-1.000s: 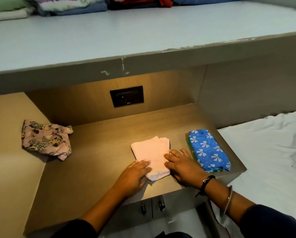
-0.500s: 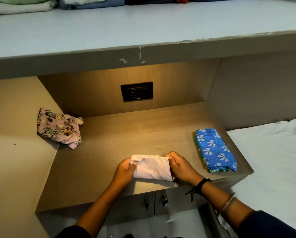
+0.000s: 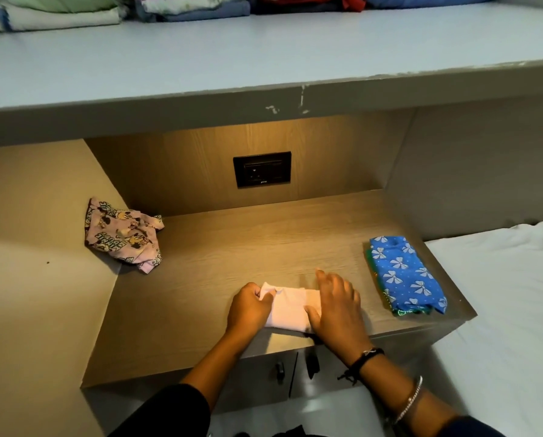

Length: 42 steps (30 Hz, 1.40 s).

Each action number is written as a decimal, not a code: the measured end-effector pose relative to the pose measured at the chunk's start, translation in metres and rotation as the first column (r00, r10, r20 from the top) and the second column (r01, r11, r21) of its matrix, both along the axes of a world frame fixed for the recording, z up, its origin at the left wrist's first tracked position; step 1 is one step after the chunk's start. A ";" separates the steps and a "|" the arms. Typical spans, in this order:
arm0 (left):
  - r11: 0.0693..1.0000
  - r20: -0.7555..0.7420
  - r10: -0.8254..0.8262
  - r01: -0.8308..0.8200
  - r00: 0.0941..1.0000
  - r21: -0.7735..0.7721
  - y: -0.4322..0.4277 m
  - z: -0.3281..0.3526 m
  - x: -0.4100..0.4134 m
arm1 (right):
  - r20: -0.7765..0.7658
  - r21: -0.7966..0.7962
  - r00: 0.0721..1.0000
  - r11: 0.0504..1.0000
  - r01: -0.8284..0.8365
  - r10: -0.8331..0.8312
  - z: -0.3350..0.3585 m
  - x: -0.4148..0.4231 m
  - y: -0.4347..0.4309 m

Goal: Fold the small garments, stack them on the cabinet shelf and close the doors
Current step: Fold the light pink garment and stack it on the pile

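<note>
Two hands work on a folded pale pink garment (image 3: pixel 290 307) near the front edge of the wooden surface (image 3: pixel 232 257). At the garment's left end the left hand (image 3: pixel 248 307) has its grip pinching a corner of the cloth between thumb and curled fingers. At the right end the right hand (image 3: pixel 335 307) lies palm down, its grip spread flat with fingers pressing on the fabric, closed around nothing. Right of the hands, apart from them, a folded blue garment with white bows (image 3: pixel 405 274) rests on something green near the surface's right edge. A crumpled pink cartoon-print garment (image 3: pixel 122 238) sits well apart at the left, against the side ledge. A black socket plate (image 3: pixel 262 169) is set in the back panel. Folded clothes (image 3: pixel 59 14) line the grey upper shelf (image 3: pixel 264 52). Below the front edge, two small dark door handles (image 3: pixel 279 370) show
</note>
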<state>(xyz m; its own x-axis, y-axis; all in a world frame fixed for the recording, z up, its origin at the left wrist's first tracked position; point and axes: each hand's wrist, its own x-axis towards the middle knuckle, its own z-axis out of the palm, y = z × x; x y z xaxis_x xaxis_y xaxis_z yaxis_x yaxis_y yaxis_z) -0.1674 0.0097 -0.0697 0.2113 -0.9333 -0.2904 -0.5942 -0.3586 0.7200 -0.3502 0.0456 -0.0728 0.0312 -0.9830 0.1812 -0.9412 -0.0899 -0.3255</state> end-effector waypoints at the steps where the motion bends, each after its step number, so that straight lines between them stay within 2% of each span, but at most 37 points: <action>1: 1.000 0.022 0.014 -0.013 1.000 -0.005 0.001 0.000 -0.003 | -0.126 -0.059 0.987 0.992 -0.108 0.100 -0.001 0.001 -0.001; 3: 0.999 0.065 0.032 -0.031 0.997 -0.007 0.002 -0.001 -0.007 | -0.234 0.058 0.918 0.947 -0.317 0.321 -0.004 0.000 -0.007; 4: 0.999 0.078 0.042 -0.041 0.996 -0.008 0.002 -0.001 -0.007 | -0.207 0.172 0.901 0.921 -0.350 0.381 -0.007 -0.002 -0.010; 6: 0.997 0.071 0.077 -0.077 0.994 -0.012 0.001 -0.001 -0.007 | -0.113 0.312 0.930 0.901 -0.301 0.349 -0.013 -0.010 -0.013; 8: 0.992 0.081 0.125 -0.123 0.989 -0.029 0.001 0.000 -0.006 | -0.085 0.308 0.951 0.915 -0.260 0.298 -0.015 -0.017 -0.013; 12: 0.985 0.112 0.165 -0.159 0.980 -0.061 0.004 0.000 -0.002 | -0.129 0.303 0.957 0.929 -0.213 0.262 -0.015 -0.013 -0.012; 14: 0.984 0.069 0.179 -0.178 0.981 -0.014 0.008 -0.002 0.001 | -0.107 0.274 0.967 0.941 -0.197 0.233 -0.011 -0.011 -0.010; 17: 0.964 -0.054 0.266 -0.264 0.963 0.038 0.024 0.001 0.002 | 0.022 0.233 0.975 0.947 -0.220 0.221 -0.001 -0.007 -0.013; 20: 0.918 -0.177 0.395 -0.383 0.901 0.103 0.049 0.003 -0.004 | 0.129 0.268 0.966 0.930 -0.252 0.225 0.010 0.001 -0.024; 22: 0.883 -0.334 0.467 -0.409 0.819 0.233 0.064 0.008 -0.016 | 0.073 0.323 0.967 0.911 -0.256 0.246 0.015 0.006 -0.034; 25: 0.851 -0.517 0.517 -0.345 0.682 0.396 0.072 0.021 -0.033 | 0.062 0.396 0.980 0.897 -0.198 0.189 0.019 0.012 -0.046; 29: 0.812 -0.589 0.572 -0.292 0.570 0.506 0.060 0.034 -0.038 | 0.215 0.486 0.975 0.859 -0.162 0.062 0.015 0.015 -0.049; 32: 0.824 -0.578 0.543 -0.252 0.609 0.508 0.053 0.037 -0.036 | 0.433 0.538 0.899 0.819 -0.200 -0.065 0.010 0.011 -0.045; 35: 0.886 -0.614 0.451 -0.239 0.648 0.398 0.053 0.040 -0.036 | 0.603 0.525 0.788 0.806 -0.274 -0.126 0.015 0.006 -0.038; 39: 0.958 -0.748 0.284 -0.150 0.599 0.244 0.051 0.045 -0.045 | 0.749 0.435 0.649 0.838 -0.329 -0.134 0.027 -0.014 -0.023; 40: 0.966 -0.775 0.253 -0.115 0.578 0.230 0.050 0.048 -0.050 | 0.799 0.423 0.577 0.841 -0.339 -0.169 0.030 -0.022 -0.020; 42: 0.974 -0.818 0.214 -0.053 0.534 0.220 0.046 0.054 -0.062 | 0.881 0.423 0.374 0.835 -0.352 -0.289 0.036 -0.042 -0.016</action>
<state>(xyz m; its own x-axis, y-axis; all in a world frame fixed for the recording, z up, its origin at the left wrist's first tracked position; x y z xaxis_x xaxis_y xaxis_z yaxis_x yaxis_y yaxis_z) -0.2297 0.0555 -0.0161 -0.0829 -0.8423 -0.5326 0.3086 -0.5299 0.7899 -0.3919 0.0295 -0.0369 0.2018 -0.9148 -0.3498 -0.0410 0.3490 -0.9362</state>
